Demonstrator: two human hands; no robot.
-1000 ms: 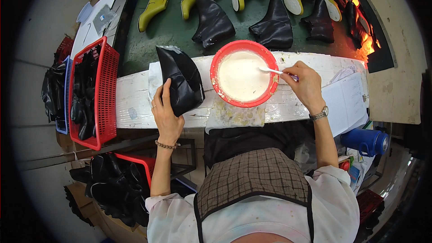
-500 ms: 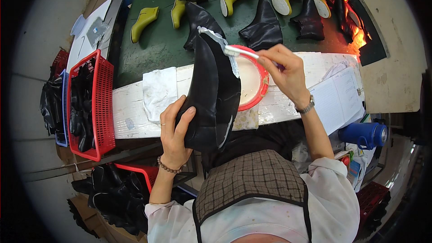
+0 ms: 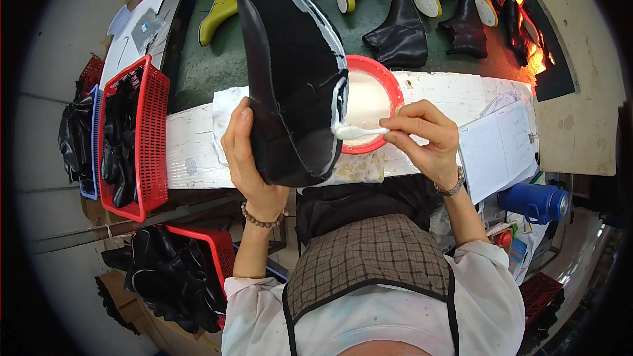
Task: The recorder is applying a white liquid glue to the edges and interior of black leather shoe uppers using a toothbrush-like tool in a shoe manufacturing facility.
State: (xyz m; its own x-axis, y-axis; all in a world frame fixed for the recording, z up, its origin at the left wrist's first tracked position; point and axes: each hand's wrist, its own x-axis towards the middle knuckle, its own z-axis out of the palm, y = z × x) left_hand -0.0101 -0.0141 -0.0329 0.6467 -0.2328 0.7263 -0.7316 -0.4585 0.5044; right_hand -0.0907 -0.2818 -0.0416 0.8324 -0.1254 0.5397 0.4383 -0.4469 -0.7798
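Observation:
My left hand (image 3: 247, 158) grips a black leather boot upper (image 3: 260, 102) by its lower end, holding it up over the bench with its open underside toward me. White paste lines much of the opening's edge. In my right hand (image 3: 425, 138), thumb and fingers pinch the handle of a white toothbrush-like brush (image 3: 359, 132). Its paste-covered head touches the upper's right edge near the lower end. Behind the brush stands a red-rimmed bowl (image 3: 394, 92) of creamy white paste, partly hidden by the upper.
On the green bench top (image 3: 191, 79) lie several black boot uppers (image 3: 401, 29) and yellow-green boot forms (image 3: 217, 18). A red glow lights the far right. Red baskets (image 3: 153, 142) of black uppers stand left. Papers (image 3: 498, 148) and a blue flask (image 3: 537, 202) sit right.
The upper has turned, showing more of its inside. My right hand and the brush have moved down, from the upper part of the edge to near its lower end.

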